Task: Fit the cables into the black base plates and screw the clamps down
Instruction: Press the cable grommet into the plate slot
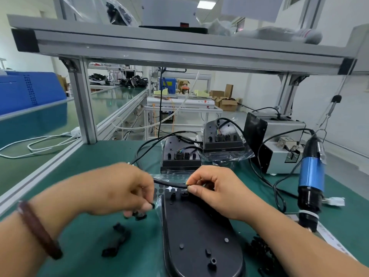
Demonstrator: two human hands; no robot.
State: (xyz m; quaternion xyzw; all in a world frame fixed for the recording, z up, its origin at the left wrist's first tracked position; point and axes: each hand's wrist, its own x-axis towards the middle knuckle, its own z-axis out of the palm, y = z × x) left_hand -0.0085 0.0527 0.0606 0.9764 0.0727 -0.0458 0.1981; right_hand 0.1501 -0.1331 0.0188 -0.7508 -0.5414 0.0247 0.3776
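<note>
**Colleague:** What's the bench like?

**Me:** A green mat under an aluminium frame. Two other base plates with cables already in them sit at the back. The blue screwdriver hangs at my right, well apart from both hands.

**Colleague:** And the one you're on?

**Me:** The black base plate lies flat straight in front of me, with its long axis running away from me. The cable crosses its far end from left to right, so it lies across the plate, not along it.

**Colleague:** Who's got hold of it?

**Me:** My right hand pinches it between thumb and forefinger, just above the little socket at the plate's far end. My left hand is curled, off the plate's left edge. The cable runs in behind its fingers, but I can't tell whether they grip it. Its fingertips do pinch a small black piece — a clamp or a grommet, I can't say which.

**Colleague:** So which hand does the fitting?

**Me:** The right, I'd say, since it's nearer. The cable needs to come down and toward me into that socket. Loose clamps lie on the mat near my left wrist — handy for later.
</note>
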